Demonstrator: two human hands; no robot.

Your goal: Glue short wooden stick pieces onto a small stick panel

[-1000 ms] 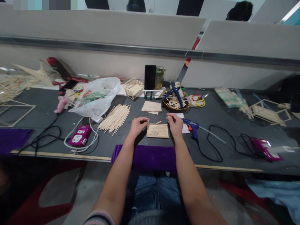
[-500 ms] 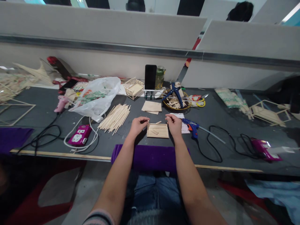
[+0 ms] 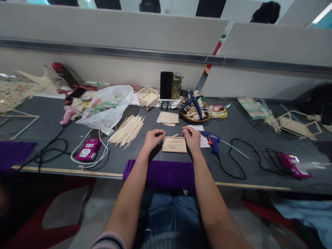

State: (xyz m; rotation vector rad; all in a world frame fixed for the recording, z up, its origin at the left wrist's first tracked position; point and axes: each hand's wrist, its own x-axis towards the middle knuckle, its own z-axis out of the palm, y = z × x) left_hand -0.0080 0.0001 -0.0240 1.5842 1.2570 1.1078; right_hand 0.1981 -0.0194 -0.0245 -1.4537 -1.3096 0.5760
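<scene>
A small rectangular panel of wooden sticks (image 3: 178, 145) lies on the table between my hands, with a few short stick pieces (image 3: 171, 146) loose on top. My left hand (image 3: 154, 139) has thumb and forefinger pinched at the panel's far left corner. Over by the far right corner, my right hand (image 3: 192, 137) is closed in a pinch; anything between its fingertips is too small to make out. One short stick (image 3: 175, 135) rests just behind the panel's far edge. To the right of my right hand lies a blue glue gun (image 3: 214, 141), partly over a white paper (image 3: 204, 141).
A pile of sticks (image 3: 127, 131) lies left, beside a plastic bag (image 3: 106, 107) and a purple power box (image 3: 89, 149). Behind are thin wooden sheets (image 3: 168, 118), a phone (image 3: 166, 85) and a basket (image 3: 198, 120). A rolled purple cloth (image 3: 169, 174) lies along the front edge.
My right hand has shifted very slightly left. My left hand and the stick panel look unmoved.
</scene>
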